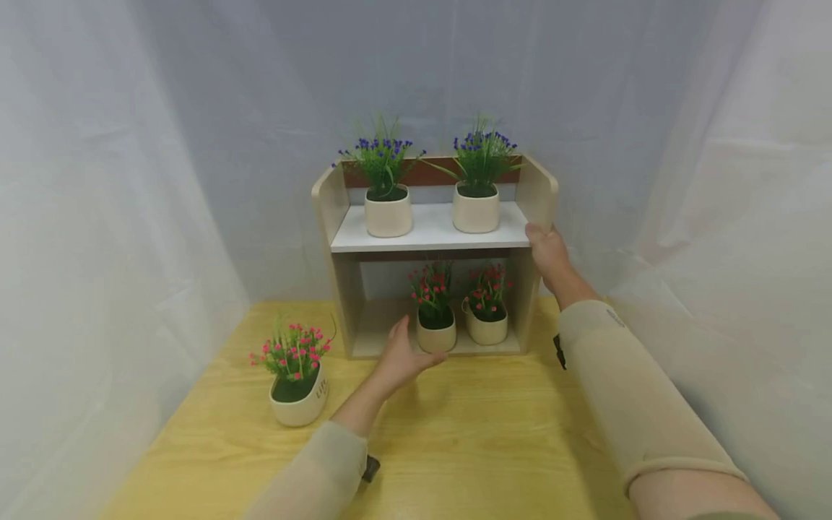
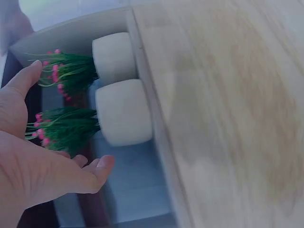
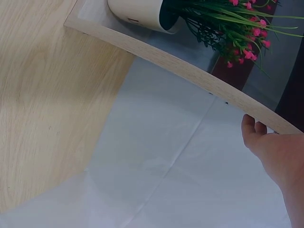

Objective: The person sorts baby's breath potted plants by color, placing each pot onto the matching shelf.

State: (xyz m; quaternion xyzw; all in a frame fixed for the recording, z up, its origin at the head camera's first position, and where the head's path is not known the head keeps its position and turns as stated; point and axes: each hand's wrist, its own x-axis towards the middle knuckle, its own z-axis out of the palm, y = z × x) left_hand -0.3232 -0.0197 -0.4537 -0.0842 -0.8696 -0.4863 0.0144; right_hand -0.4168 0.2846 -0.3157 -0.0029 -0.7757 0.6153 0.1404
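A small two-tier shelf (image 1: 432,245) stands on the table. My left hand (image 1: 401,359) is at the front of its lower tier, thumb and fingers spread apart beside a cream pot of pink flowers (image 1: 436,334). In the left wrist view that hand (image 2: 42,166) is near the flowers, not curled round either pot; whether it touches them I cannot tell. A second pink-flowered pot (image 1: 487,326) sits to the right on the same tier. With my right hand (image 1: 551,253) I grip the shelf's right side panel (image 3: 190,71) at the upper board's height.
Two cream pots with purple flowers, a left one (image 1: 388,213) and a right one (image 1: 477,209), stand on the upper tier. Another pink-flowered pot (image 1: 299,408) with lettering stands on the wooden table (image 1: 468,440), left of the shelf. Pale sheeting (image 1: 260,108) hangs behind and at both sides.
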